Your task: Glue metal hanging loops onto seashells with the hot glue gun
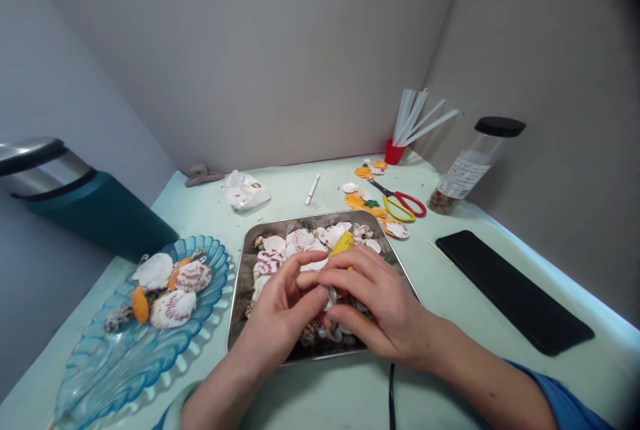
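Observation:
My left hand (280, 310) and my right hand (383, 303) meet above a metal tray (235, 323) full of shells (300, 241). The fingertips of both are drawn together around a small, shiny whitish piece (331, 298); fingers cover most of it, so its kind does not show. Just beyond my right hand's fingers a yellow object with a dark tip (344, 242) rests over the shells, its rear part hidden by that hand. A black cord (392, 397) runs from below the tray toward the front edge.
Left are a blue leaf-shaped dish (125, 357) holding shells and a teal bottle (110, 210). Behind the tray lie a plastic bag (245, 191), a white marker (313, 190), orange-and-white shell pieces (363, 203) and scissors (400, 205). Rightward: red cup (394, 153) of translucent sticks, jar (465, 173), black phone-like slab (515, 290).

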A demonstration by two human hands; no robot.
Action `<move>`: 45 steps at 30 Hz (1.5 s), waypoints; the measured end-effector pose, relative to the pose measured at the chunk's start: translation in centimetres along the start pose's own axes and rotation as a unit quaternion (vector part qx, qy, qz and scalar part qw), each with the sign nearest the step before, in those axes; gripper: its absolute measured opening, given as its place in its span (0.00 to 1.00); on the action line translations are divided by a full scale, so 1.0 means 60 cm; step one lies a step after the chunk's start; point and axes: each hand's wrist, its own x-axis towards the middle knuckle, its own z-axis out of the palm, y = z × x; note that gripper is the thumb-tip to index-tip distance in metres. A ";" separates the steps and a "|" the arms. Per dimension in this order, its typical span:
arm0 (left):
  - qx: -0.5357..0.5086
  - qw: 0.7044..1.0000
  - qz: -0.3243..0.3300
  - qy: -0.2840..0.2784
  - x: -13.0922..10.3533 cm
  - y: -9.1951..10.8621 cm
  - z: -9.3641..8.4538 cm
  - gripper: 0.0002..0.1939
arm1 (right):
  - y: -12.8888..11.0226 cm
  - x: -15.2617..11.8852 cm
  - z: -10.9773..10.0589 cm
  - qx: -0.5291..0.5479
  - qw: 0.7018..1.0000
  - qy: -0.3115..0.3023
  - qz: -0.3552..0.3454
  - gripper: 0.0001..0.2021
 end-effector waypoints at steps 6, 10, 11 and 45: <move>0.016 1.000 -0.008 0.013 0.000 0.004 0.001 0.22 | 0.002 -0.002 0.002 -0.013 1.000 0.002 -0.003 0.12; 0.019 1.000 -0.009 0.012 0.000 0.001 0.001 0.22 | 0.003 0.000 0.004 -0.010 1.000 0.011 -0.009 0.12; 0.021 1.000 -0.009 0.012 0.000 0.001 0.001 0.22 | 0.003 0.000 0.004 -0.008 1.000 0.012 -0.008 0.12; 0.018 0.999 0.001 0.044 0.005 0.004 0.003 0.22 | 0.007 -0.007 0.007 -0.052 0.998 0.017 0.023 0.15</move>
